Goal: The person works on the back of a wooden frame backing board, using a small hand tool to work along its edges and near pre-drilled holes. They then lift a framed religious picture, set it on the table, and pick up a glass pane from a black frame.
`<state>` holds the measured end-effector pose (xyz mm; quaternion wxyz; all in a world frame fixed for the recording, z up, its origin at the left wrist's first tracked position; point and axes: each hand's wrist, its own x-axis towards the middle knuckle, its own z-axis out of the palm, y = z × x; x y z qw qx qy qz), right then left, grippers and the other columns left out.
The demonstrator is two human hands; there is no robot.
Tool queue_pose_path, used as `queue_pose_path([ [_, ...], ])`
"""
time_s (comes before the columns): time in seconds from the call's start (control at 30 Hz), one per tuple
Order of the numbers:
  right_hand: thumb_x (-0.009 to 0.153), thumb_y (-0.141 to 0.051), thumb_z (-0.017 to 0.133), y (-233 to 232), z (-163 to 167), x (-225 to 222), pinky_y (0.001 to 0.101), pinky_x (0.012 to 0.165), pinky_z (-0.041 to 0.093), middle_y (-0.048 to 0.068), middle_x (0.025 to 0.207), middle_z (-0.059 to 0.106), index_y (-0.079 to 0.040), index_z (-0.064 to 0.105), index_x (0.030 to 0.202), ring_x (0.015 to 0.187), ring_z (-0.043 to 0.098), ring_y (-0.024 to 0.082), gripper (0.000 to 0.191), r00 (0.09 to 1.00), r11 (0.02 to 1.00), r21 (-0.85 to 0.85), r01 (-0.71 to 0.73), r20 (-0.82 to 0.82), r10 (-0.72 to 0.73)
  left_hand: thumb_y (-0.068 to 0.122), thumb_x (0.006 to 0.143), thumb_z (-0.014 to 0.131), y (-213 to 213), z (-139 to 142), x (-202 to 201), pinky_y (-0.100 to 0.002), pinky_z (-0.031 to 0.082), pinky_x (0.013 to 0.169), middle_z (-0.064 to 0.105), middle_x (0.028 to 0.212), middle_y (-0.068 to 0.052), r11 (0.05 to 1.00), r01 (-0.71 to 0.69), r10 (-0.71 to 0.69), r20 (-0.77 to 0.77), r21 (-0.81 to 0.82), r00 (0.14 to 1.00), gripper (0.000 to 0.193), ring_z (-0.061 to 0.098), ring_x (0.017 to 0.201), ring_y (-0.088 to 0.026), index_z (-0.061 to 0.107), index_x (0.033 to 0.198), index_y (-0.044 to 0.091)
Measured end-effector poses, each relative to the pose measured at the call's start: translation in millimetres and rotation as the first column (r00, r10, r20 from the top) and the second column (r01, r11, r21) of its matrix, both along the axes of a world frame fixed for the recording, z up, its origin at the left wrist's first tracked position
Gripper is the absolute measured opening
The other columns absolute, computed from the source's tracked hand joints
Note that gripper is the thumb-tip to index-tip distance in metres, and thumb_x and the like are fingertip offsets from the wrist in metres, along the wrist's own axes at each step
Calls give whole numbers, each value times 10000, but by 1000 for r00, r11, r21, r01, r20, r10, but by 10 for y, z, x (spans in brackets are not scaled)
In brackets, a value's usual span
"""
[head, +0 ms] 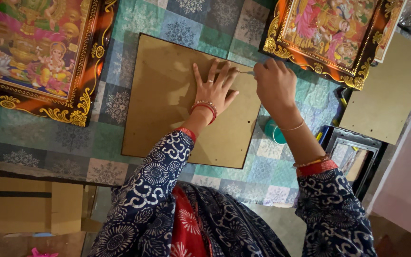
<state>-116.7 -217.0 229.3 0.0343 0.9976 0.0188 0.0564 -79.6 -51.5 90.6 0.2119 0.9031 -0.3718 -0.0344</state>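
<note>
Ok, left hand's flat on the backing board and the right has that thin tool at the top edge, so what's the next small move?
Probably press the thin tool down at the brown backing board edge. The left hand lies flat on the board, pinning it, and the right hand holds the tool tip right beside those fingertips.

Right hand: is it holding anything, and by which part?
The right hand pinches a thin metal tool by its rear end, tip toward the brown backing board. The left hand holds nothing; it presses flat on the board.

plain tan backing board (167, 100); teal and grey snowflake-patterned cloth (120, 28); gold, orange and black ornate picture frames (79, 102); navy white-printed sleeves (153, 176).
</note>
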Motion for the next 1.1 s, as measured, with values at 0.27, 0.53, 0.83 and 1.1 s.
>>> queue_pose_path([
  [0.27, 843, -170, 796, 3, -5, 3, 398, 705, 543, 46, 914, 640, -122, 684, 876, 899, 656, 257, 126, 1000, 1000, -17, 8, -7, -8, 590, 992, 509, -7, 45, 13, -843, 26, 1137, 298, 1649, 5, 999, 0, 1, -30, 46, 1000, 728, 161, 1558, -304, 348, 1597, 219],
  [0.53, 846, -187, 798, 12, 8, -3, 389, 690, 545, 40, 909, 643, -132, 700, 886, 899, 656, 250, 120, 1000, 999, -29, 17, -20, -18, 595, 990, 505, -2, 39, 9, -845, 34, 1137, 291, 1647, 2, 999, -2, 3, -17, 48, 1000, 727, 148, 1552, -302, 344, 1597, 229],
  [0.83, 855, -186, 796, 22, -30, -5, 385, 680, 543, 36, 902, 633, -133, 698, 888, 897, 651, 243, 116, 1000, 999, -43, 10, -10, -11, 594, 994, 502, 6, 28, -1, -839, 35, 1142, 284, 1650, 3, 999, 0, 1, -27, 53, 1000, 734, 147, 1553, -305, 329, 1605, 225],
  [1.1, 843, -172, 798, 12, -31, -10, 382, 683, 536, 36, 913, 631, -120, 695, 888, 895, 642, 239, 124, 1000, 999, -33, -8, 5, 8, 593, 1000, 494, 7, 22, 5, -840, 37, 1143, 280, 1652, -1, 998, 8, -6, -24, 62, 1000, 741, 142, 1557, -308, 314, 1614, 219],
])
